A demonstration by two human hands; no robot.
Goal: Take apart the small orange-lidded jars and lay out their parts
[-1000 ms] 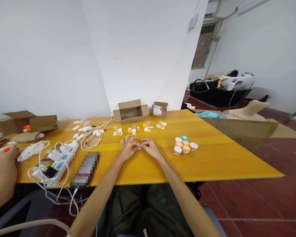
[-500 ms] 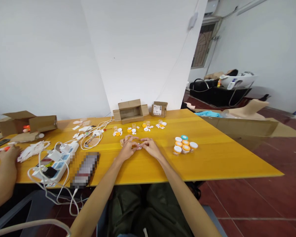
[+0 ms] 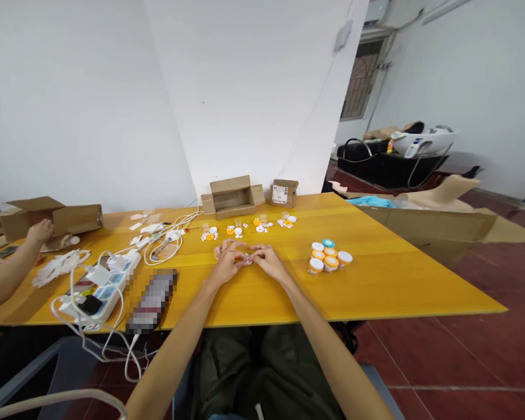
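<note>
My left hand [image 3: 230, 261] and my right hand [image 3: 266, 259] meet over the middle of the yellow table [image 3: 262, 297]. Between their fingertips is a small whitish piece [image 3: 247, 259], pinched from both sides; its shape is too small to make out. Beyond my hands lie small groups of white and orange round parts [image 3: 209, 237] with clear cups, the farthest right group [image 3: 286, 222] near the small box. To the right of my right hand stand several clear jars with orange, white and teal lids [image 3: 330, 263], close together.
An open cardboard box [image 3: 233, 201] and a smaller box [image 3: 283, 193] stand at the back. Left are a power strip [image 3: 114, 294], a phone [image 3: 153, 300], cables and tissues [image 3: 59, 267]. Another person's hand [image 3: 40, 231] is at the left box [image 3: 76, 220].
The other person's hand at the left has moved from the table up to the open box. My hands have stayed almost in place with the small piece.
</note>
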